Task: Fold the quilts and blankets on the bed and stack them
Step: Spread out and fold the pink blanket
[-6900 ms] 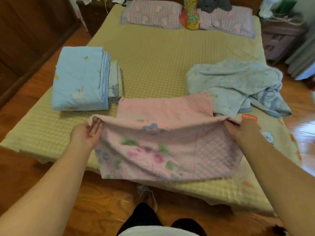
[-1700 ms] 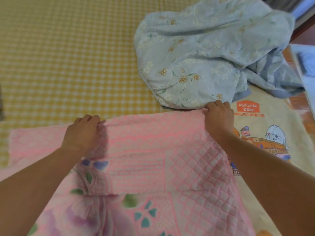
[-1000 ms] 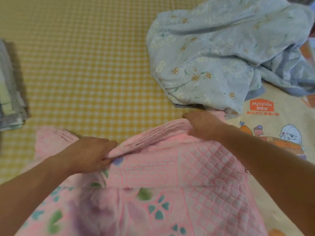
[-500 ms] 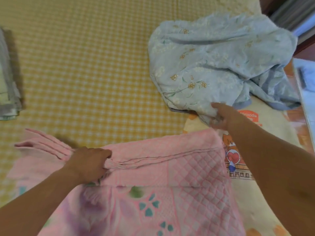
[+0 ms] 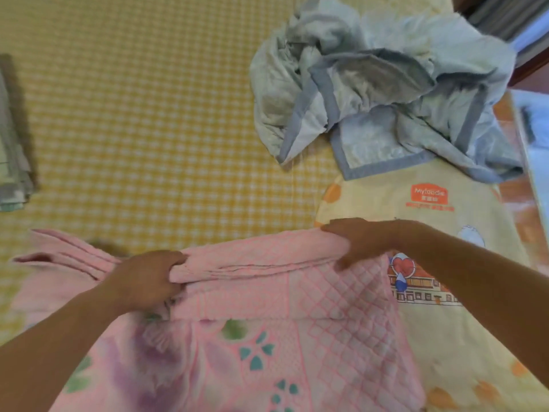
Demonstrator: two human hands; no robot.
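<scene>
A pink quilted blanket (image 5: 267, 316) with a flower print lies across the near part of the bed, its far edge gathered into several layers. My left hand (image 5: 148, 278) grips those layers near their middle. My right hand (image 5: 356, 240) holds the same folded edge at its right end, fingers curled over it. A crumpled pale blue blanket (image 5: 371, 84) with a grey border lies in a heap at the far right. At the left edge shows the side of a folded stack (image 5: 13, 150).
The bed has a yellow checked sheet (image 5: 148, 114). A cream cartoon-print blanket (image 5: 445, 292) with an orange label lies under the pink one on the right. Wooden floor and furniture show beyond the bed's right edge.
The blue blanket has been pushed back into a more crumpled heap. My right hand came back from it to the pink blanket's folded edge. My left hand kept its hold.
</scene>
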